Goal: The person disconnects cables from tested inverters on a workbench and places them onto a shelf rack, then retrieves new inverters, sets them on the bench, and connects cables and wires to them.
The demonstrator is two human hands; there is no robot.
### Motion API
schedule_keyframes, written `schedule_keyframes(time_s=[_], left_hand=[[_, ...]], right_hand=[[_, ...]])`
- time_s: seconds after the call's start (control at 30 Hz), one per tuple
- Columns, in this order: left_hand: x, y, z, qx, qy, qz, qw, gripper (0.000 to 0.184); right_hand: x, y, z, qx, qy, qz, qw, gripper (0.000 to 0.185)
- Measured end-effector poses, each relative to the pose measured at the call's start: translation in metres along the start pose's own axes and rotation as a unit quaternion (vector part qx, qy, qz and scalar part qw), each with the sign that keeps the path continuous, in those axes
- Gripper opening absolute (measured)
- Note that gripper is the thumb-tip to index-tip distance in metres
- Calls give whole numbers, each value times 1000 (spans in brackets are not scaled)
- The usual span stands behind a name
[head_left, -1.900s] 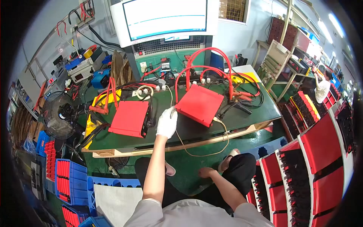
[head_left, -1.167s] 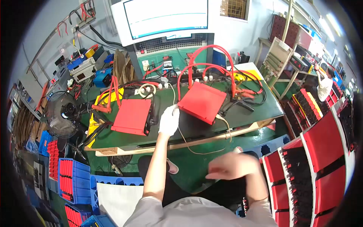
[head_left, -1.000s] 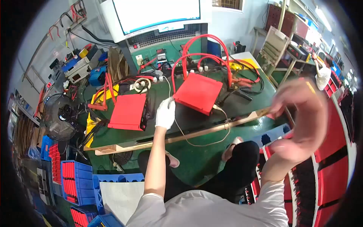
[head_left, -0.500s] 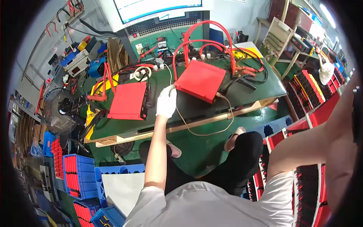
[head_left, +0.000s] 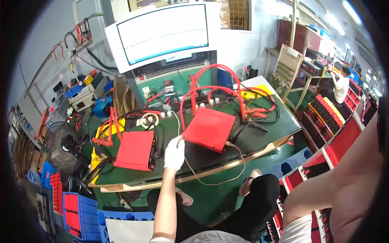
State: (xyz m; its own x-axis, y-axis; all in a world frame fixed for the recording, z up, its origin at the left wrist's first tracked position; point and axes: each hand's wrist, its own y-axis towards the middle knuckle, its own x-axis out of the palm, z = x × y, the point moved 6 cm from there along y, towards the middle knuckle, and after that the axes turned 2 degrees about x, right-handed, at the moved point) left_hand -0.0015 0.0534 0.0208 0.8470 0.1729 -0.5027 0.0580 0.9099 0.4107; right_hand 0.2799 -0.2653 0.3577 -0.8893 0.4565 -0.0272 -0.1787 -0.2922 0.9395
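My left hand (head_left: 174, 154), in a white glove, is at the left corner of a flat red metal box (head_left: 210, 128) on the green bench. Its fingers are drawn together against that corner, and the glove partly hides their contact. Red cables and a thin pale cable (head_left: 239, 169) run around this box. A second red box (head_left: 134, 150) lies to the left of my hand, with black leads beside it. My right arm (head_left: 320, 194) is bent upward at the right edge, and its hand is outside the picture.
A large monitor (head_left: 164, 34) stands behind the green bench (head_left: 267, 139). Red clamps (head_left: 256, 111) and black cables lie at its right end. A fan (head_left: 67, 146) is at the left, near blue bins (head_left: 83, 202) with red parts. Another person (head_left: 340, 85) works at far right.
The view has tilted upward, so more of the monitor shows and the bench sits lower. My left hand remains at the same corner of the red box.
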Motion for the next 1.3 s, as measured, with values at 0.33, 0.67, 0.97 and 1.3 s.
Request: schedule_keyframes(time_s=[0.33,0.67,0.97,1.3], left_hand=[[1,1,-6,16,23,19,999,32],[5,3,-13,-20,-5,-9,1000,36],[2,2,-5,2,0,3,1000,37],[-5,1,10,17,23,27,999,32]], right_hand=[[-12,1,-7,4,-15,-5,1000,27],[-9,7,-3,8,-7,3,1000,27],[-4,6,9,29,-2,46,999,28],[8,-278,98,614,-76,-73,782,16]])
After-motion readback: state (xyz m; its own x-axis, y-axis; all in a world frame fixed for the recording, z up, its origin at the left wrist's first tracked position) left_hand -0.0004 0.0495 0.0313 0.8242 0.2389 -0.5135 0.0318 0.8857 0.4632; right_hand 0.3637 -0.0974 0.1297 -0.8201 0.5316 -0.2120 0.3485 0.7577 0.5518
